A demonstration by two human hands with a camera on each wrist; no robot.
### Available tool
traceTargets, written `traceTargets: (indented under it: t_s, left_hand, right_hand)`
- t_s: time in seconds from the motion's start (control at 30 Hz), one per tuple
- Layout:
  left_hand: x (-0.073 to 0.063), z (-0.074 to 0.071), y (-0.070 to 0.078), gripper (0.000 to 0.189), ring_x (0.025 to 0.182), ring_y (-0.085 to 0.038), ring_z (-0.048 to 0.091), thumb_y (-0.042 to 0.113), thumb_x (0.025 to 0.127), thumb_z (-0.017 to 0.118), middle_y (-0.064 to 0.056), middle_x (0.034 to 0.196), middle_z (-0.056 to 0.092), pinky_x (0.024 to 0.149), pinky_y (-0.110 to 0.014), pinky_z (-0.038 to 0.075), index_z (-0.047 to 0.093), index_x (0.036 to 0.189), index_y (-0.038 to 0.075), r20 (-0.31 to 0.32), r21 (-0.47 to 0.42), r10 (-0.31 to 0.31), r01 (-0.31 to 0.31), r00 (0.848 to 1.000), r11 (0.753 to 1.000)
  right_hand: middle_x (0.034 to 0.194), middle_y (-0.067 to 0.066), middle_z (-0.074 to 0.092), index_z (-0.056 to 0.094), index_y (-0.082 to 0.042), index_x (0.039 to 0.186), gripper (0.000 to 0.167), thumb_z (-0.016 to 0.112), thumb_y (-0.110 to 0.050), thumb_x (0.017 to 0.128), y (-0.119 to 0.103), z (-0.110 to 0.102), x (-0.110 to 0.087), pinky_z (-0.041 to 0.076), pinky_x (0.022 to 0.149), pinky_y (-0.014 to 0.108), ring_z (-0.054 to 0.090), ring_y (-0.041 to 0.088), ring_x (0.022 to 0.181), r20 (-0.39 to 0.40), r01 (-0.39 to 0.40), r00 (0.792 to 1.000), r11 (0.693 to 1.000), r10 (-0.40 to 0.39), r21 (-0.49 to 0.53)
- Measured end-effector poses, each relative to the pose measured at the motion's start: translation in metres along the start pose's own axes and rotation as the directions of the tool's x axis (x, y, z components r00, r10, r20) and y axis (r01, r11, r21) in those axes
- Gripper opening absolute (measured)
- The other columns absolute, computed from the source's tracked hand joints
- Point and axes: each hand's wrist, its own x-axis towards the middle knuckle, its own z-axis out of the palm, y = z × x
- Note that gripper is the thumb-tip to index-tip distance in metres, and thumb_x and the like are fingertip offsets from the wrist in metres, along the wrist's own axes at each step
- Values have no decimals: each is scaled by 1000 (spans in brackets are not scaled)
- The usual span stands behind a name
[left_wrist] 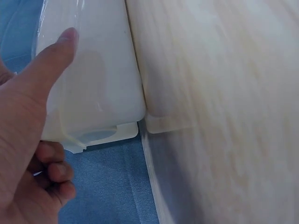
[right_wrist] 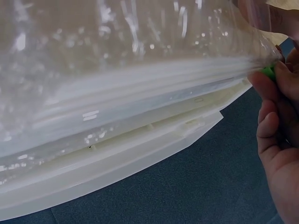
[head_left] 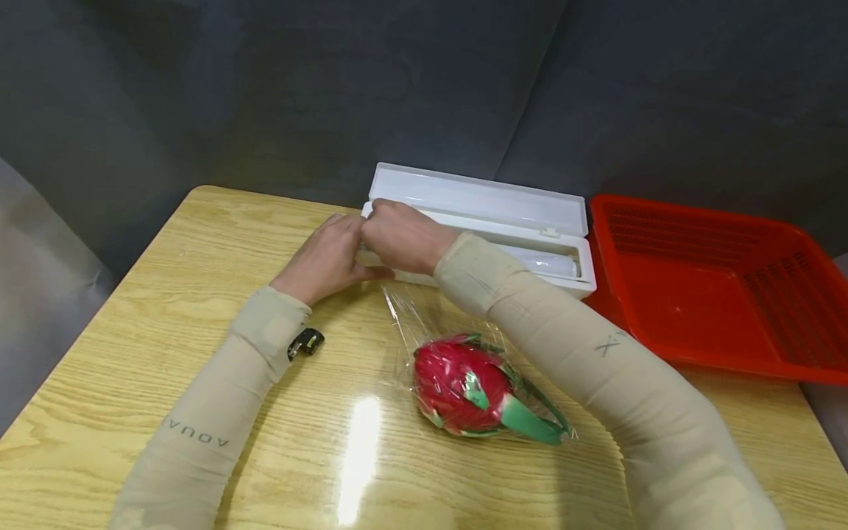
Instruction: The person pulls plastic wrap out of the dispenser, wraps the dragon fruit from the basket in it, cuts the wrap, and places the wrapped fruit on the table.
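Observation:
A white cling film box (head_left: 586,274) lies along the table's far edge, its lid (head_left: 477,193) swung up and the film roll (head_left: 538,260) inside. My left hand (head_left: 334,254) grips the box's left end; in the left wrist view its thumb (left_wrist: 58,53) lies on the side wall and the other fingers curl by the end. At that same end, my right hand (head_left: 407,237) pinches a small green piece (right_wrist: 267,72) between thumb and finger. Cling film (head_left: 405,313) stretches from the box over a red dragon fruit (head_left: 457,386) with green tips, lying on the table.
To the right stands a red plastic basket (head_left: 702,361), close beside the box's right end. A dark curtain (head_left: 298,88) hangs behind the wooden table (head_left: 165,309). By the left sleeve sits a small black device (head_left: 308,343).

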Motion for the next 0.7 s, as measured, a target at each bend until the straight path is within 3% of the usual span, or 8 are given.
traceTargets:
  t_s: [0.4,0.7]
  left_hand:
    - [-1,1,-4,70,112,-27,63,48,77,90,-3,114,72,109,-42,49,65,131,11,-16,-56,2,-3,1000,998]
    - [-3,0,-4,66,108,-27,63,48,76,91,-3,108,70,104,-42,51,66,124,12,-19,-70,-16,15,1000,997]
  right_hand:
    - [93,11,77,78,-7,92,18,62,1,95,-4,3,4,59,85,42,67,29,94,3,-45,999,999,45,12]
    - [96,11,77,78,-8,96,16,62,-4,97,-6,2,6,58,88,42,66,30,98,22,-89,996,996,89,30]
